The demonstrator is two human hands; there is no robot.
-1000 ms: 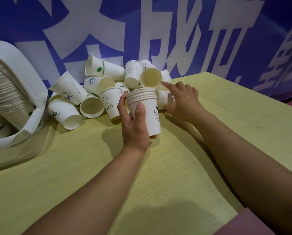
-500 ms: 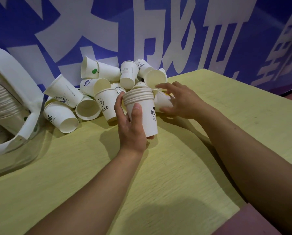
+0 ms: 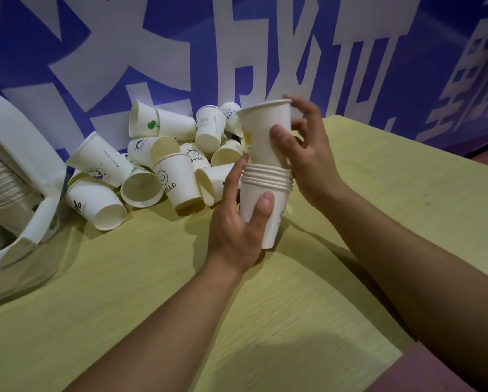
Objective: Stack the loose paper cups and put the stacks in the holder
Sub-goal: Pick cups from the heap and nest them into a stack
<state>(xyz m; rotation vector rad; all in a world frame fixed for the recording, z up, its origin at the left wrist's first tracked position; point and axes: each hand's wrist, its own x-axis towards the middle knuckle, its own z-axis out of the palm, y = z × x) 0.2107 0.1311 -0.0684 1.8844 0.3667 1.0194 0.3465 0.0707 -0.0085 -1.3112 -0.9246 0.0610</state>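
Note:
My left hand [image 3: 238, 222] grips a stack of several white paper cups [image 3: 265, 202] upright above the yellow table [image 3: 378, 210]. My right hand [image 3: 305, 154] holds a single white cup [image 3: 261, 131] upright, its base sunk partly into the top of the stack. A heap of loose white printed cups [image 3: 163, 162] lies behind and to the left, against the blue wall. The white cup holder [image 3: 24, 176] lies at the far left with rows of stacked cups inside it.
The blue wall with large white characters [image 3: 237, 52] stands right behind the heap. The table's right edge [image 3: 449, 250] runs diagonally under my right forearm. Bare yellow tabletop stretches in front of the hands.
My right hand picked a single cup out of the heap, lifted it and set its base into the top of the stack in my left hand.

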